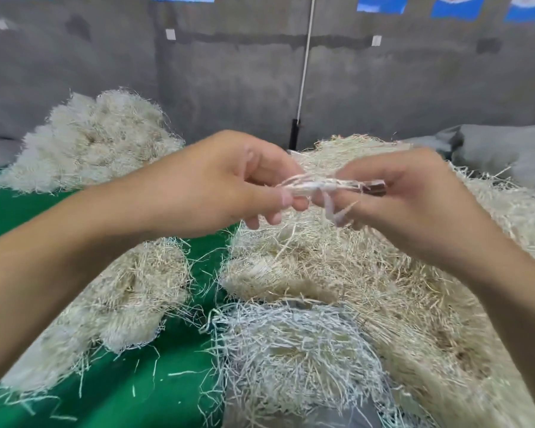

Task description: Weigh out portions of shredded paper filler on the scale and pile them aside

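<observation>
At frame centre, pinching a small twisted tuft of shredded paper filler (318, 185) between left hand (223, 180) and right hand (414, 196), one end in each. Held above large filler heap (352, 273), centre right; smaller piles (121, 298) at left on green bench (142, 393).

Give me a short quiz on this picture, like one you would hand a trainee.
1. True or false: the left hand and the right hand both pinch one tuft of shredded paper.
2. The cloth is: A red, B green, C black.
3. Fill in: the wall behind is ____ in colour.
Key: 1 true; 2 B; 3 grey.
</observation>
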Demonstrator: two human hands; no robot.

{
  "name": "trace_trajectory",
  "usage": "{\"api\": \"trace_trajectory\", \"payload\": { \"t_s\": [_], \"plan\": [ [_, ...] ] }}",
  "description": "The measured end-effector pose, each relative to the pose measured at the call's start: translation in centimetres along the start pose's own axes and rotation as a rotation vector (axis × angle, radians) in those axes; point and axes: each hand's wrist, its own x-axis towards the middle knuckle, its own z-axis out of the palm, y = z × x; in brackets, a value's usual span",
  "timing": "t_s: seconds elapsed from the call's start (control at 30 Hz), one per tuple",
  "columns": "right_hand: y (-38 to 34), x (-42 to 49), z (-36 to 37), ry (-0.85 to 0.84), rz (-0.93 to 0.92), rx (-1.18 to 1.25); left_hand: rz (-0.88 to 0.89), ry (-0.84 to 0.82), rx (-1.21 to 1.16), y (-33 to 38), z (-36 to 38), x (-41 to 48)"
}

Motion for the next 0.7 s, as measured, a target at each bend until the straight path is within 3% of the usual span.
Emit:
{"api": "trace_trajectory", "payload": {
  "t_s": [0.17,0.33,0.43,0.57,0.7],
  "plan": [
    [1.2,-3.8,0.4,-0.188,0.093,0.196,0.008,0.093,-0.117,-0.8,2.2,-2.5],
    [2.4,-5.5,0.8,-0.166,0.173,0.159,0.011,0.167,-0.327,-2.5,3.6,-3.7],
    [2.7,-6.5,1.0,-0.254,0.210,0.123,-0.057,0.188,-0.454,-3.8,2.5,-4.2],
    [3.1,-7.5,2.5,-0.421,0.256,-0.149,-0.116,0.121,0.111,-4.8,4.1,-5.3],
    [3.3,-7.2,0.9,-0.694,0.343,-0.311,-0.147,-0.049,0.234,-5.3,5.6,-5.1]
  ]
}}
